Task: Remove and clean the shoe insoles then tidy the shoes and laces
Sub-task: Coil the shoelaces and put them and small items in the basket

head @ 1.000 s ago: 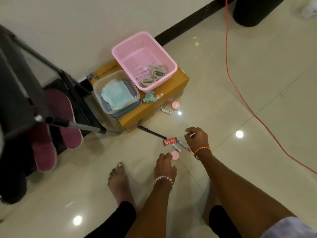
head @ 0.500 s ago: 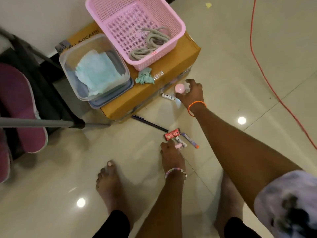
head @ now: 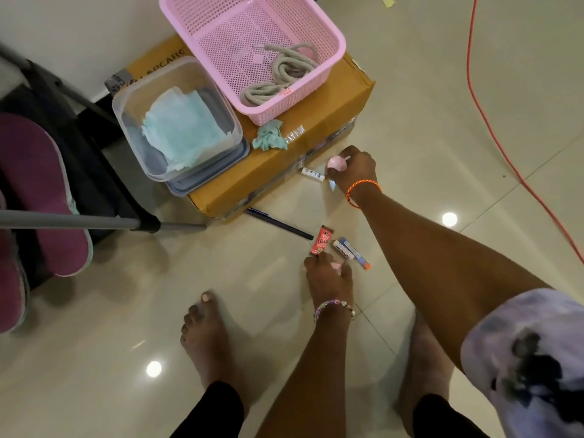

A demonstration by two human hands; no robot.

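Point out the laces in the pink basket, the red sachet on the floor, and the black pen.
laces [head: 278, 74], head view, on the coiled grey cord.
red sachet [head: 321, 240], head view, mid-wrapper.
black pen [head: 278, 223], head view, mid-barrel.

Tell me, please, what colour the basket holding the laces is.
Pink; the basket, in the head view, sits on the box.

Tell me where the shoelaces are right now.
The shoelaces lie coiled inside the pink basket, which sits on the cardboard box by the wall, right of the clear tub.
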